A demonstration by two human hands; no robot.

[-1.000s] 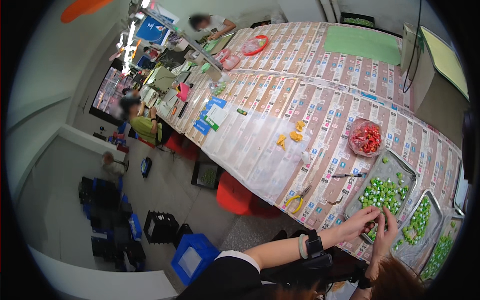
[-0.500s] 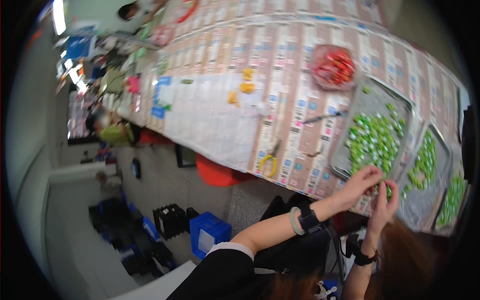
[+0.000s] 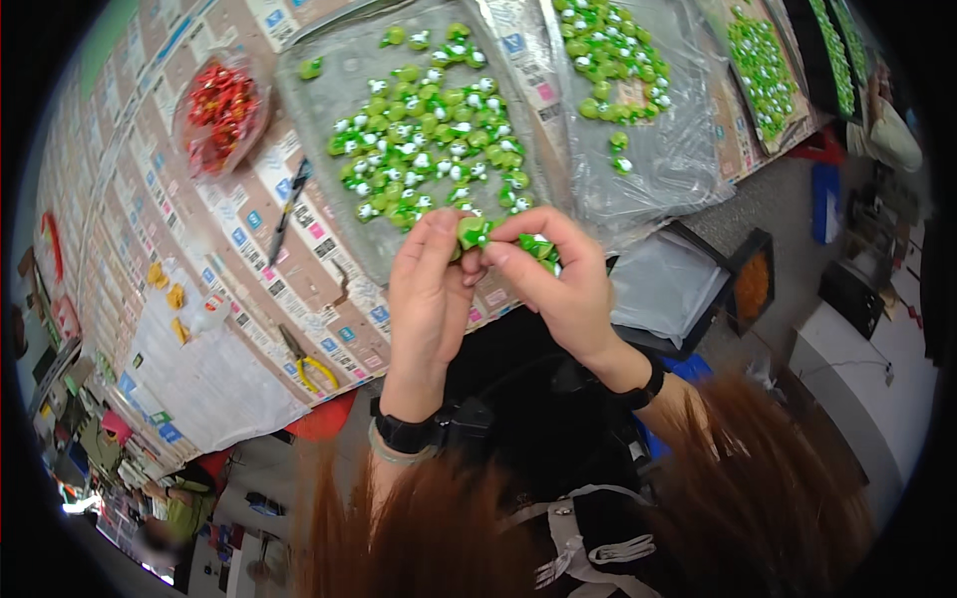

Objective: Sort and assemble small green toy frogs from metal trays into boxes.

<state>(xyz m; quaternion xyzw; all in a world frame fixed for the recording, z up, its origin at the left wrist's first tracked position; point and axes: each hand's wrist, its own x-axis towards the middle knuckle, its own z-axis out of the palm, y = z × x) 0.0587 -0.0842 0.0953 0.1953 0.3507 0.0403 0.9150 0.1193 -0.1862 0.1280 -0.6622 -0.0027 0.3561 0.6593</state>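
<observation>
Between my fingertips is a small green figure (image 3: 474, 232) with white, eye-like dots. My left hand (image 3: 427, 289) pinches it from the left, and the fingers of my right hand (image 3: 563, 279) are closed on its right side. Both hands are over the near edge of a grey tray (image 3: 324, 125), where many similar green pieces (image 3: 429, 149) lie spread in a loose pile. A few more green pieces (image 3: 539, 249) show just behind my right fingers. The underside of the held figure is hidden by my fingers.
A clear bag of red pieces (image 3: 221, 112) sits left of the tray, near a black pen (image 3: 289, 211). Yellow-handled pliers (image 3: 311, 367) lie by the table edge. Yellow bits (image 3: 175, 296) rest near a white sheet (image 3: 214, 389). A second plastic-lined tray (image 3: 638, 189) stands right.
The head view has swung right and closer, so the trays now appear larger and further left. Both hands stay together at the tray's near edge, fingers still closed.
</observation>
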